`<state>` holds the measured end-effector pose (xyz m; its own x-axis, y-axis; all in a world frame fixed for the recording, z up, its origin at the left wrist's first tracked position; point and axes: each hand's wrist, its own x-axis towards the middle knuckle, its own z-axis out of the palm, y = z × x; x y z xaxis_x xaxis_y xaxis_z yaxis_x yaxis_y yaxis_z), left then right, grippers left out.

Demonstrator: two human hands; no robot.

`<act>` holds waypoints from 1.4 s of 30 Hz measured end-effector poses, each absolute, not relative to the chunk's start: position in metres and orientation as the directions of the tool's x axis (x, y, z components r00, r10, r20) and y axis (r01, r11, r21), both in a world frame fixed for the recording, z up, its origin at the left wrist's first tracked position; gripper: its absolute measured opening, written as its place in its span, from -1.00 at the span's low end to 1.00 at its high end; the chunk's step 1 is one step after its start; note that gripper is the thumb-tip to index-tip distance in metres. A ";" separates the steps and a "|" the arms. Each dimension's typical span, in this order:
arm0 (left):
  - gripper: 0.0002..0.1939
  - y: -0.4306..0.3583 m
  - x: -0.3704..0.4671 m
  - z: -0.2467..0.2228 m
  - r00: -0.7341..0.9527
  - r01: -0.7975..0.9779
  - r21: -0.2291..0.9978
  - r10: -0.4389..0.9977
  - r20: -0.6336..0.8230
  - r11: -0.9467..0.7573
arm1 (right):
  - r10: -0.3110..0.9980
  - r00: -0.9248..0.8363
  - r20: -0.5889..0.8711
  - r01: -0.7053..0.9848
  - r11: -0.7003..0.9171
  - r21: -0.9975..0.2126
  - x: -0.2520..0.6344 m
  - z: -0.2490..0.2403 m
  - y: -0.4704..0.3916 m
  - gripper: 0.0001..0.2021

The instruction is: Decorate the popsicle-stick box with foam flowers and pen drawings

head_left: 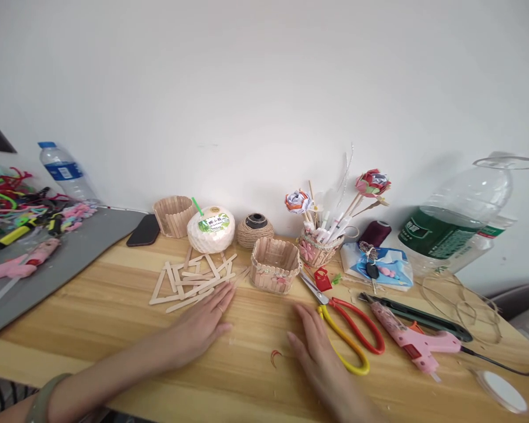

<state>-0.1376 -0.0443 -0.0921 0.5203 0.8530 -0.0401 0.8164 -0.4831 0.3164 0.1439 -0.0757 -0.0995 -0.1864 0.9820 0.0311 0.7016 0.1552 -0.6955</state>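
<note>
My left hand (203,323) lies on the wooden table with its fingers stretched out, the fingertips beside a loose pile of popsicle sticks (198,275). My right hand (320,355) rests on the table further right, fingers apart and holding nothing. Just to its right lie scissors (350,329) with one red and one yellow handle. Between and beyond both hands stands a small basket made of popsicle sticks (275,269), with a pinkish decoration on its front. A thin red scrap (275,357) lies between the hands.
Along the wall stand another stick basket (174,216), a wrapped coconut (211,230), a twine roll (255,231) and a decorated pot (320,249) holding paper flowers. At right are a pink glue gun (414,341), a utility knife (423,317) and a large bottle (458,211).
</note>
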 end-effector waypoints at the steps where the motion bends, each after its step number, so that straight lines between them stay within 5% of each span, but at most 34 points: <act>1: -0.36 -0.041 -0.139 -0.093 0.519 0.819 0.311 0.854 -0.044 -0.482 | 0.981 -0.188 0.047 0.769 0.177 -0.614 0.147 -0.102 -0.073 -0.44; 6: -0.37 -0.023 -0.133 -0.092 0.561 0.811 0.235 0.826 -0.058 -0.535 | 0.959 -0.270 0.088 0.919 0.284 -0.273 0.147 -0.105 -0.046 -0.34; 11: -0.43 -0.025 -0.121 -0.081 0.611 0.778 0.242 0.787 -0.082 -0.579 | 0.941 -0.333 0.067 0.919 0.339 -0.201 0.138 -0.103 -0.048 -0.30; 17: -0.38 -0.052 -0.124 -0.064 0.789 0.606 0.409 0.581 -0.199 -0.682 | 0.801 -0.598 -0.030 0.773 0.566 -0.287 0.139 -0.094 -0.087 -0.35; 23: -0.32 -0.031 -0.110 -0.071 0.648 0.744 0.360 0.740 -0.182 -0.563 | 0.863 -0.495 -0.105 0.842 0.446 -0.305 0.127 -0.085 -0.073 -0.33; 32: -0.39 -0.069 -0.118 -0.051 0.882 0.431 0.507 0.466 -0.062 -0.747 | 0.874 -0.486 0.000 0.782 0.435 -0.446 0.134 -0.089 -0.069 -0.40; 38: -0.57 -0.066 -0.137 -0.068 0.572 0.572 0.649 0.811 0.124 -0.502 | 0.714 -0.698 -0.048 0.645 0.599 -0.475 0.096 -0.081 -0.071 -0.26; 42: -0.64 -0.056 -0.143 -0.078 0.368 0.588 0.689 0.899 0.238 -0.424 | 0.555 -0.832 -0.022 0.486 0.709 -0.511 0.066 -0.077 -0.083 -0.18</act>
